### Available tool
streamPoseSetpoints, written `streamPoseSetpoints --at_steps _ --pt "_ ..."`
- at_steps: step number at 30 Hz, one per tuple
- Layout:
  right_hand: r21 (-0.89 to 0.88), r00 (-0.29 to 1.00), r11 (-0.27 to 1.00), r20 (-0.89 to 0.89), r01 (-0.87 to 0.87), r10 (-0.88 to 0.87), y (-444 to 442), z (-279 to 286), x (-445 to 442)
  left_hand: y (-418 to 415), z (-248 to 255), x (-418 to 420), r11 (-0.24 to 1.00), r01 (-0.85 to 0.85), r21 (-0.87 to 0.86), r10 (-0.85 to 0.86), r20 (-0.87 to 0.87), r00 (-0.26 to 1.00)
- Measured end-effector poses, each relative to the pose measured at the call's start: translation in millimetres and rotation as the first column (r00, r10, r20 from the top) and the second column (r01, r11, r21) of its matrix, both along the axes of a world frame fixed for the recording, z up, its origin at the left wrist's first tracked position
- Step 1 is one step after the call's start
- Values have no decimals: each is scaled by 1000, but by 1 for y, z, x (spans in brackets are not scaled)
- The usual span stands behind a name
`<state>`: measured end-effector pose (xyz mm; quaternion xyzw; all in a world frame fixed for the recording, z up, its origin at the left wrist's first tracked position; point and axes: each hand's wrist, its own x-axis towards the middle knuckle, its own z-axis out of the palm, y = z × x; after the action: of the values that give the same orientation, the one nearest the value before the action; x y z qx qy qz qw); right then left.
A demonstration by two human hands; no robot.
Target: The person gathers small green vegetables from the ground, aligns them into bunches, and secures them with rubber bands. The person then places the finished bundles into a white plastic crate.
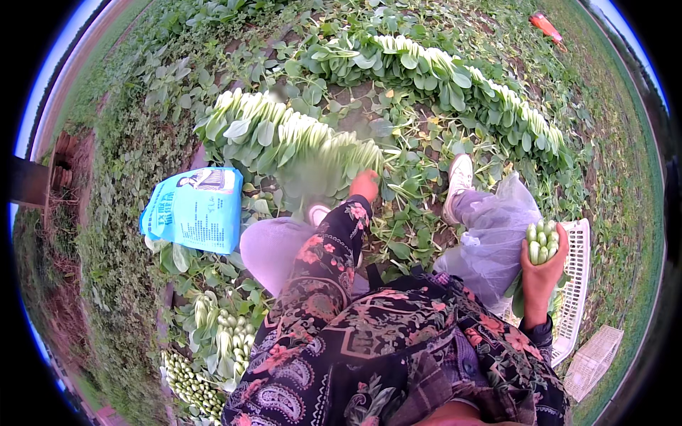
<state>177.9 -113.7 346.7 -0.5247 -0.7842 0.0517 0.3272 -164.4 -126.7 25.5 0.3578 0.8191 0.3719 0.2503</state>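
At the right, my right hand [544, 261] grips a bundle of leafy greens [543, 240], pale rounded stem ends up, over the near side of a white plastic crate. My left hand [364, 185] is at the right end of a slanting row of cut greens [303, 130]; its fingers look curled, and whether they hold a stem cannot be told. A longer row of cut greens [442, 66] curves across the upper right, white stems up and leaves hanging down. Clear plastic sheeting [493, 223] wraps my right leg.
A blue printed bag [197, 210] lies at the left. Stacked greens [194, 381] are at the lower left. The white plastic crate [578, 282] stands by my right leg, a second crate [594, 362] beyond it. A red-orange object [546, 27] lies at the upper right.
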Motion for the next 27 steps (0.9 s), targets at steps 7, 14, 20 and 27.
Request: streamPoseSetpoints --at_steps 7,14,20,27 --pt "-140 997 988 17 -70 73 29 -38 -24 -11 31 -104 965 -253 70 263 -262 928" --pt "58 986 986 65 -157 153 42 -81 -21 1 29 -217 975 -222 -28 183 -475 861" --pt "111 973 968 66 -226 220 53 -84 -24 33 5 -242 963 -131 -237 -1 -487 873" --pt "172 961 950 143 -260 237 63 -77 -34 48 10 -238 992 -77 -98 44 -302 952"
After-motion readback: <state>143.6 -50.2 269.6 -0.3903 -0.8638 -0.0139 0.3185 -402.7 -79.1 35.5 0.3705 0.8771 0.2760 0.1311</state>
